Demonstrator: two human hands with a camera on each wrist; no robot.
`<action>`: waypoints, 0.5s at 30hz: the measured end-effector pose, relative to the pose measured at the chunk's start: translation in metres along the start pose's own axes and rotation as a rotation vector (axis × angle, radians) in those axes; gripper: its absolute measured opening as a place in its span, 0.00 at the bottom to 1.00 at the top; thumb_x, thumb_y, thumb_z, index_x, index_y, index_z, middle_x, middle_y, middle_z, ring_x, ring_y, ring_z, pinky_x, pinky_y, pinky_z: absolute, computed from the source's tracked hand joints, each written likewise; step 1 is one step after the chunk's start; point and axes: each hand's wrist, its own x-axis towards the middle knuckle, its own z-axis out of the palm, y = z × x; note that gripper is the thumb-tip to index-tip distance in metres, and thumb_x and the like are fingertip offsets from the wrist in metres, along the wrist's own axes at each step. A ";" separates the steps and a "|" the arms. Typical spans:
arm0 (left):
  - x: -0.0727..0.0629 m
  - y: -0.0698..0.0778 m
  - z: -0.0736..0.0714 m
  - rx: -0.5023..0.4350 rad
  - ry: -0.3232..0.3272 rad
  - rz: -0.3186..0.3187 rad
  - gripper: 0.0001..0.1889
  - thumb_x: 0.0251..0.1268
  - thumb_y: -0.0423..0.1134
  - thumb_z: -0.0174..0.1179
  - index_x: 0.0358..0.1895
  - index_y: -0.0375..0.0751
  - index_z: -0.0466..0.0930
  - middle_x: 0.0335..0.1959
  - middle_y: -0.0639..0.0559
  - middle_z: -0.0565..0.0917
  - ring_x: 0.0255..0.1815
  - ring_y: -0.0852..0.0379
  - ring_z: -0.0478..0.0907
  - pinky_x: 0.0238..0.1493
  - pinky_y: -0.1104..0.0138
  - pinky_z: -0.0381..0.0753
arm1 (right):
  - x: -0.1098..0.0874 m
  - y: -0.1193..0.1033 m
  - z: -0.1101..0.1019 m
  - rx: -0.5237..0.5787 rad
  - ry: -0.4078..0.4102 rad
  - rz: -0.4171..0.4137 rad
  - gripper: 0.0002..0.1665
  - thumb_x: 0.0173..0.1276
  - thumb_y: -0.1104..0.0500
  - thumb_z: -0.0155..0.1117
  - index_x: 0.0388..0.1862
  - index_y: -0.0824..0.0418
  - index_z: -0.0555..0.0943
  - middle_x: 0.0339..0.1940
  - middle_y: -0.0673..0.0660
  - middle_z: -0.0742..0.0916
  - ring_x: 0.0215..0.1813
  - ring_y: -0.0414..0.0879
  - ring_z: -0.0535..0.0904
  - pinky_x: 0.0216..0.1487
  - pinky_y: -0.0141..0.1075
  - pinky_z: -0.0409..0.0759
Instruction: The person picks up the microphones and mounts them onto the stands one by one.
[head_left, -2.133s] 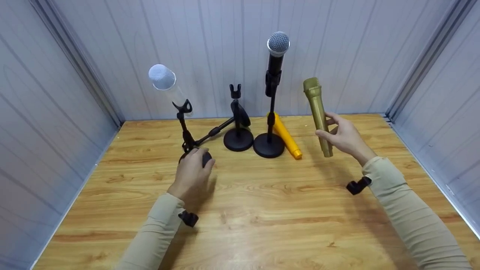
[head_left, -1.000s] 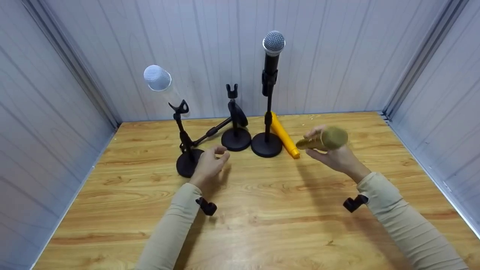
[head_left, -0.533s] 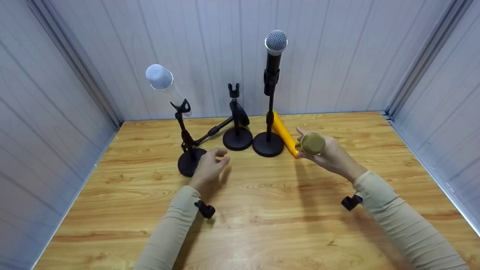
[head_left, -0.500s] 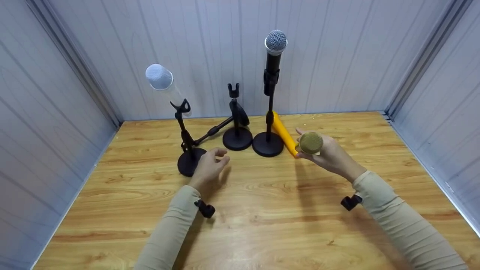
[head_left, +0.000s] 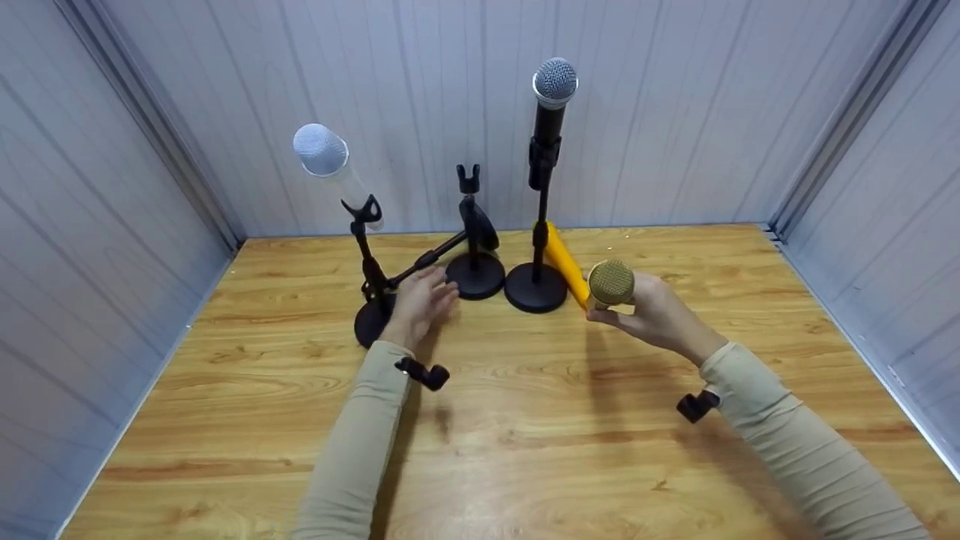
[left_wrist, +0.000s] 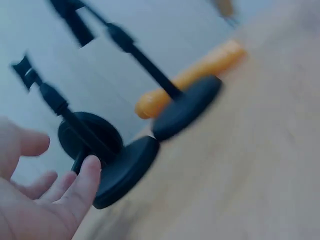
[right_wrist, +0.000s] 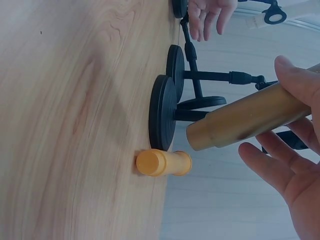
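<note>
My right hand (head_left: 664, 319) holds a gold microphone (head_left: 611, 283) above the table, its mesh head towards the head camera. In the right wrist view the thumb and fingers (right_wrist: 297, 85) are around its barrel, with the tail end pointing out past them. My left hand (head_left: 421, 304) is empty, its fingers loosely spread beside the base of an upright black stand (head_left: 472, 279) with a bare clip. Partly behind that hand is the stand (head_left: 367, 259) that carries a white microphone (head_left: 321, 150). Another stand (head_left: 538, 289) bears a black microphone with a silver head (head_left: 553, 94).
An orange microphone-shaped piece (head_left: 568, 266) lies on the wooden table (head_left: 525, 450) behind the right-hand stand. A toppled black stand (head_left: 429, 260) lies behind the middle one, its round base tipped up. Panel walls (head_left: 420, 90) enclose the back and both sides.
My left hand leaves the left stand's base, moving right and then forward towards the middle stand. My right hand tilts the gold microphone from upright to head-towards-camera and shifts it left.
</note>
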 end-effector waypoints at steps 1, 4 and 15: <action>0.004 0.001 0.001 -0.113 0.014 -0.025 0.28 0.80 0.38 0.52 0.78 0.39 0.58 0.74 0.37 0.65 0.67 0.42 0.73 0.60 0.61 0.79 | 0.000 0.000 0.000 -0.003 -0.001 0.005 0.19 0.61 0.63 0.78 0.50 0.58 0.82 0.39 0.52 0.88 0.42 0.43 0.86 0.46 0.33 0.84; 0.016 0.002 0.003 -0.420 0.037 -0.084 0.28 0.82 0.38 0.49 0.79 0.40 0.56 0.77 0.36 0.60 0.72 0.42 0.67 0.62 0.63 0.77 | -0.002 0.001 0.000 0.000 -0.007 0.014 0.17 0.61 0.63 0.78 0.47 0.56 0.83 0.39 0.48 0.88 0.41 0.42 0.85 0.44 0.34 0.85; 0.047 0.006 0.004 -0.799 0.108 -0.125 0.24 0.83 0.35 0.45 0.77 0.40 0.60 0.77 0.37 0.59 0.76 0.43 0.62 0.69 0.60 0.70 | -0.008 0.005 -0.001 0.072 -0.035 0.048 0.12 0.61 0.62 0.78 0.41 0.53 0.85 0.40 0.47 0.88 0.42 0.43 0.86 0.46 0.33 0.84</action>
